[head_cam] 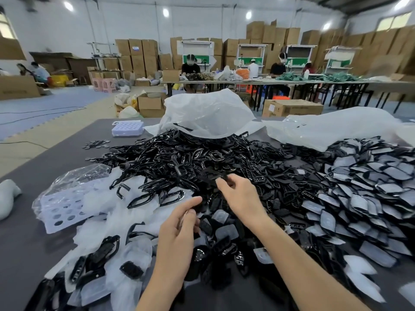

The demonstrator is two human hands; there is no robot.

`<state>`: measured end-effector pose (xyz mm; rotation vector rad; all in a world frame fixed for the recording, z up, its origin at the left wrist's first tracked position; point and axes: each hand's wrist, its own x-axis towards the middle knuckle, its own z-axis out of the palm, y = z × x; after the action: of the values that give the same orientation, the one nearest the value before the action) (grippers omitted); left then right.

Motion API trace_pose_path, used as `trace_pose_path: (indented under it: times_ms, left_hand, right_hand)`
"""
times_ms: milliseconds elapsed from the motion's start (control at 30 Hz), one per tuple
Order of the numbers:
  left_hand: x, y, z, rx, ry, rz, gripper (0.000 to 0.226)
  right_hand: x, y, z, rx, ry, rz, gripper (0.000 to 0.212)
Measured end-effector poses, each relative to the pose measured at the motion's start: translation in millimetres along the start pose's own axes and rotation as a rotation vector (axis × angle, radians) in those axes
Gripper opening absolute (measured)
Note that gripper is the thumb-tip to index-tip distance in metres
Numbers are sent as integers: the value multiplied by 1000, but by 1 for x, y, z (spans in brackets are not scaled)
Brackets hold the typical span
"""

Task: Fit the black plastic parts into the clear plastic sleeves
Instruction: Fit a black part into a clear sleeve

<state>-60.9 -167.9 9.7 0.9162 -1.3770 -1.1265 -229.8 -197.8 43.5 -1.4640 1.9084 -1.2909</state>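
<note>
Warehouse floor space forms the background: stacked cardboard boxes (143,57) line the far wall, and seated workers (190,66) sit at long tables in front of them.

A grey table (20,243) fills the foreground. Its load, from largest to smallest:

1. Pile of black parts (179,158). Loose glossy frames and button pads, heaped across the middle of the table.
2. Filled sleeves (370,187). Black parts already in clear sleeves, lying overlapped in a wide layer on the right side of the table, touching the loose pile.
3. White plastic bags (206,111). Two crumpled bags behind the piles, at the table's far edge.
4. Empty sleeves (125,221). A drift of clear and milky sleeves on the left side, with a few black frames lying on top.
5. White tray (128,128). Perforated with round holes, at the far left, apart from the pile.

Both of the person's forearms reach in from the near edge. The right hand (240,196) is over the middle of the pile, its fingers curled and the fingertips pinching a black part (221,177), which is blurred. The left hand (177,230) is nearer and lower, with the index finger stretched forward. Its thumb and other fingers pinch a small black piece (205,226). Whether a sleeve surrounds that piece cannot be told.
</note>
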Motion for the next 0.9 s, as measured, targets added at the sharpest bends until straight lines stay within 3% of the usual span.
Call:
trace_pose_path:
  times_ms: [133,267,667,800,900]
  left_hand:
    - [-7,7,9,110,-67,47,28]
    - [-13,4,21,117,-118,30,17]
    - [-11,-9,22,8,-122,-151,17]
    - [-15,-15,25,362,-96,103,19]
    - [-22,-16,25,557,-193,268,28]
  right_hand:
    - [-56,23,-32,275,-42,163,29]
    - [-87,36,-39,426,-33,200,31]
    - [-90,41,-29,454,-106,104,22]
    - [-90,44,-24,479,-102,115,19]
    - [-88,44,-23,520,-39,129,26]
